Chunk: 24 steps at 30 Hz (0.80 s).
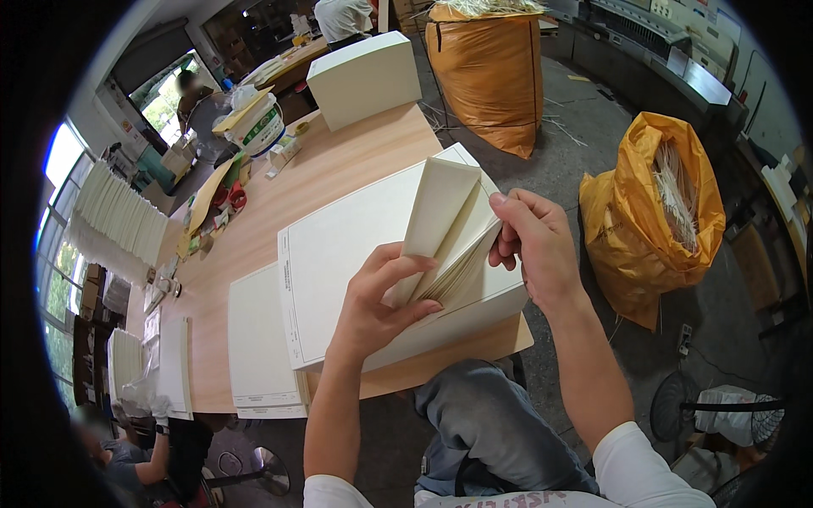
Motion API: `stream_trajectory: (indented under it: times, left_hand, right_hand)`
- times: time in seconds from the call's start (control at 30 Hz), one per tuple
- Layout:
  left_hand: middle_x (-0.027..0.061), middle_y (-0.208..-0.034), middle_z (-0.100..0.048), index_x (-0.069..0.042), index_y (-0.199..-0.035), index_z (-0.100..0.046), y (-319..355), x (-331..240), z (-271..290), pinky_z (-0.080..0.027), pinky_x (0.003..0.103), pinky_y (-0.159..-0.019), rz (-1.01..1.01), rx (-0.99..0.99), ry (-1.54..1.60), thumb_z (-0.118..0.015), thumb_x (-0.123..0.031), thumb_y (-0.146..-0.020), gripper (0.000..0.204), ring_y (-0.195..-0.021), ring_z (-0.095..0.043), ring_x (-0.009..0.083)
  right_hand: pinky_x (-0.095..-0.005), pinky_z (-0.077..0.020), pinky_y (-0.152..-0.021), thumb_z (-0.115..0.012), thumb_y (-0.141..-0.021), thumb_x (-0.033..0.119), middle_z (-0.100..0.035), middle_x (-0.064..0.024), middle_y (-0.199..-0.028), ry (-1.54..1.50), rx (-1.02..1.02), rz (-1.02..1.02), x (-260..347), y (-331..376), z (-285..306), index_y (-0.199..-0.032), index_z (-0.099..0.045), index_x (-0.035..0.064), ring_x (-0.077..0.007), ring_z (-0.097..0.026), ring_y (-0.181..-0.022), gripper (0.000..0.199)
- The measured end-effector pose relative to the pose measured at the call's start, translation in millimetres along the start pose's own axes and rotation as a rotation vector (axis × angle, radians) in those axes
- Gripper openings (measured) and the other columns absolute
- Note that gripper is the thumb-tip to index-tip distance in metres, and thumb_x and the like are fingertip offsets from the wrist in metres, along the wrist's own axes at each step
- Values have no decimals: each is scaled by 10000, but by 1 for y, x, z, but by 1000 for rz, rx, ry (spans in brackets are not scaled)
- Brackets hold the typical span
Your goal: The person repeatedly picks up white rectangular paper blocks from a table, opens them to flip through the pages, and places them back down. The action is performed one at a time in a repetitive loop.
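A thick stack of large cream paper sheets (347,245) lies on the wooden table (356,157) in front of me. My left hand (377,296) presses on the stack with its fingers tucked under a lifted bundle of sheets (440,220). My right hand (533,241) pinches the bent-up corner of that bundle between thumb and fingers, fanning the sheets upward. Both hands are at the stack's right edge, close to the table's edge.
A second cream stack (258,343) lies to the left, a tall white block of paper (364,76) at the far end. Two orange sacks of paper strips (656,212) (487,72) stand on the floor at right. A seated person (144,457) is at lower left.
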<state>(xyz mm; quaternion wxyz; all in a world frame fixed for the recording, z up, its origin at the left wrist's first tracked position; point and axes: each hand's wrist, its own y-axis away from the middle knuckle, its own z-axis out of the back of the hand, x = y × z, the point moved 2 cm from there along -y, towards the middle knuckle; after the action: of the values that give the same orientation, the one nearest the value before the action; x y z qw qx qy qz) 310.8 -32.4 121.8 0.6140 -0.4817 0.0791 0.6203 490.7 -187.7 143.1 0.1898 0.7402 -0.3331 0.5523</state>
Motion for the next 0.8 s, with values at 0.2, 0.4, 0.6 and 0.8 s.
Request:
stream_trajectory:
  times: [0.2, 0.4, 0.6, 0.8]
  left_hand:
    - [158, -1382, -670, -41, -1310, -723, 4, 2, -7, -512, 397, -1073, 57, -154, 71, -895, -99, -836, 507, -1271, -649, 289]
    - [172, -1409, -663, -63, -1287, -745, -2, -9, -4, -506, 414, -1102, -78, 9, -5, -902, -93, -825, 490, -1328, -635, 302]
    - [122, -1400, -669, -115, -1278, -764, -3, -3, -3, -575, 410, -1055, -27, 0, -40, -952, -14, -732, 586, -1278, -670, 313]
    - [121, -1417, -667, -153, -1272, -775, -3, 1, -6, -577, 417, -1043, -4, -5, -21, -956, -34, -725, 588, -1253, -681, 316]
  right_hand:
    - [-220, -389, -457, -694, -1056, 284, -576, 21, -625, 502, -55, 261, -6, 0, -1, -718, -549, 132, -83, -594, -522, 398]
    - [-241, -414, -480, -694, -1057, 267, -575, 14, -622, -108, -36, -6, -4, 1, -3, -716, -549, 132, -102, -602, -515, 394]
    - [-287, -402, -523, -700, -1063, 347, -570, -5, -687, 90, -101, 113, -6, 9, 9, -781, -551, 95, -124, -570, -585, 406]
    - [-589, -400, -1079, -744, -964, 370, -641, -153, -1152, 1157, -51, 730, -37, 61, 3, -1081, -674, 97, -329, -617, -1152, 306]
